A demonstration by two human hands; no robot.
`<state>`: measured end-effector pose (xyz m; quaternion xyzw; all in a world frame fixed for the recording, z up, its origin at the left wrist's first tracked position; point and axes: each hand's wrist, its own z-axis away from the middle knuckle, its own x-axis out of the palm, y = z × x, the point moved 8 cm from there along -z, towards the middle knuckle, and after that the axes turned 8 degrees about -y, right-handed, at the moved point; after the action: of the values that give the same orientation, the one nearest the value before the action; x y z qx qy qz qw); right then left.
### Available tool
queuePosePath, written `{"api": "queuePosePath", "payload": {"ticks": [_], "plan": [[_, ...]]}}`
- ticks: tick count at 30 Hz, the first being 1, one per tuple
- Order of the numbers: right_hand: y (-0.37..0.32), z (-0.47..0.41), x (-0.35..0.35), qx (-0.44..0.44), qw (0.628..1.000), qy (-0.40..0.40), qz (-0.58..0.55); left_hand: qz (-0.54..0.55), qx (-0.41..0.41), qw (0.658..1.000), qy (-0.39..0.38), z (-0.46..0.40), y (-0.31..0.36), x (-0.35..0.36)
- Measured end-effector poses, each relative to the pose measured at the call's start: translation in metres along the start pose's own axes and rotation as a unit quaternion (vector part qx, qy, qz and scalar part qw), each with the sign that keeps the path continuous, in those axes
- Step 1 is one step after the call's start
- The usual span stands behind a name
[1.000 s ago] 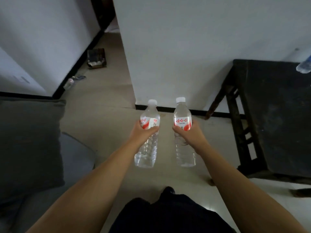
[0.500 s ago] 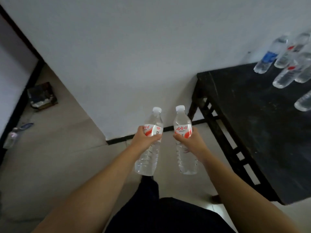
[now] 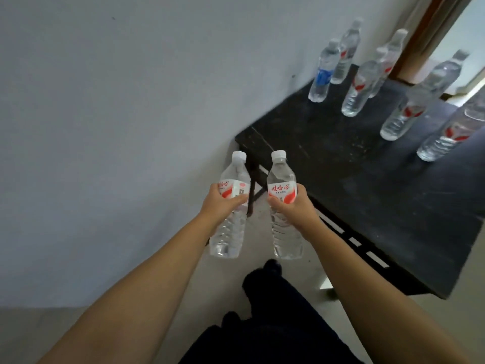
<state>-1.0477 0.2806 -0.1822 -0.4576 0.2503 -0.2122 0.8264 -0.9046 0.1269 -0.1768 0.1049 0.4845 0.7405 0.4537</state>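
Note:
My left hand (image 3: 220, 204) grips a clear water bottle (image 3: 231, 227) with a white cap and a red-and-white label, fingers wrapped round its middle. My right hand (image 3: 291, 206) grips a second bottle of the same kind (image 3: 284, 232), also round the label. Both bottles are held upright side by side in the air, just left of the near corner of a black table (image 3: 328, 158). Several more water bottles stand on the table's far right part, among them one with a blue label (image 3: 323, 74) and one with a red label (image 3: 358, 88).
A plain white wall (image 3: 118, 114) fills the left and the middle. The black table stands against it on the right, with slatted rails under its top. A wooden door frame (image 3: 425, 32) rises behind the table. My dark trousers (image 3: 267, 324) show over the pale floor.
The view has swung to the right: the corridor and grey cushion have left the frame, and the table with its bottles has come closer. Both hands hold their bottles as before.

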Motion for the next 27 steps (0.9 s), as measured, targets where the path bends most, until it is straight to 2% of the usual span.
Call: {"api": "queuePosePath", "payload": {"ticks": [6, 10, 17, 27], "plan": [[-0.021, -0.069, -0.061, 0.024, 0.998, 0.059, -0.008, -0.024, 0.023, 0.998, -0.057, -0.085, 0.066, 0.037], [-0.056, -0.124, -0.115, 0.016, 0.995, 0.103, -0.009, -0.040, 0.041, 0.997, -0.050, -0.154, 0.129, 0.053], [-0.102, -0.194, -0.197, -0.025, 0.984, 0.172, -0.024, -0.045, 0.108, 0.989, -0.085, -0.243, 0.233, 0.093], [-0.105, -0.256, -0.231, -0.023, 0.969, 0.240, -0.055, -0.084, 0.148, 0.976, -0.135, -0.319, 0.296, 0.136]]}}
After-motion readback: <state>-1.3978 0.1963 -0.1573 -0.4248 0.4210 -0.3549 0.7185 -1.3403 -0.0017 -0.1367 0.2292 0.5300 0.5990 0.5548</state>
